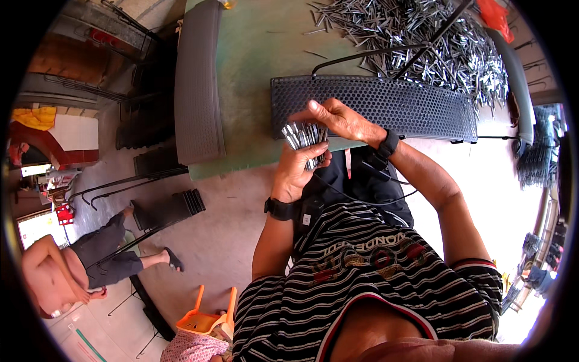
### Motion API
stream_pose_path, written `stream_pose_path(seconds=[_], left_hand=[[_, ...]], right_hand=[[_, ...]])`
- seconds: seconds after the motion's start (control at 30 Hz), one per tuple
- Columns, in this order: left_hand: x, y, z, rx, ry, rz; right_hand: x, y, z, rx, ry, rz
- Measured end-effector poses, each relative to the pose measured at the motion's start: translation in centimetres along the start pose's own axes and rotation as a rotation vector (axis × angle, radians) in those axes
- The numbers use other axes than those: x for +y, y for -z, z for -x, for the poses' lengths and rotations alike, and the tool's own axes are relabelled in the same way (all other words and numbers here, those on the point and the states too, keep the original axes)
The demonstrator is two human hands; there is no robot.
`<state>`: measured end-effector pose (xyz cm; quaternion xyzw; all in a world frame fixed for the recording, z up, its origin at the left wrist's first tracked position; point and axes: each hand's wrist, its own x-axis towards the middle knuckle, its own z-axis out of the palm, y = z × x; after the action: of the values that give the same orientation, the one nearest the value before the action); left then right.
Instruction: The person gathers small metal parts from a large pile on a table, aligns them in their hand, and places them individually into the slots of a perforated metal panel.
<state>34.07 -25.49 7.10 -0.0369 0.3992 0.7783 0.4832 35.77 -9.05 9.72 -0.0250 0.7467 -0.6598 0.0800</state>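
Fingers of the left hand (297, 168) clench a bundle of metal pins (304, 137) above the table edge (241, 158), while the right hand (338, 119) pinches their tops (seemingly squaring them up). Evening the ends likely needs light taps, beside the perforated panel (386, 105).

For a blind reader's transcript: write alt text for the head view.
Both hands hold a bundle of short metal pins over a green table's edge: the left hand grips it from below, the right hand fingers its top. Behind lie a black perforated panel and a heap of loose metal pins; another person sits lower left.
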Motion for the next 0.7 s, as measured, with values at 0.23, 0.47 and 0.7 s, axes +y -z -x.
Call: stream_pose_path(seconds=[0.23, 0.47, 0.7], left_hand=[[1.1, 0.2, 0.0, 0.029, 0.087, -0.062], [0.5, -0.8, -1.3, -0.119, 0.285, -0.089], [1.2, -2.0, -3.0, -0.27, 0.471, -0.343]], right_hand=[[-1.8, 2.2, 2.3, -0.008, 0.314, 0.828], [-1.4, 0.8, 2.4, -0.176, 0.739, 1.36], [0.7, 2.4, 1.6, -0.029, 1.042, 1.229]])
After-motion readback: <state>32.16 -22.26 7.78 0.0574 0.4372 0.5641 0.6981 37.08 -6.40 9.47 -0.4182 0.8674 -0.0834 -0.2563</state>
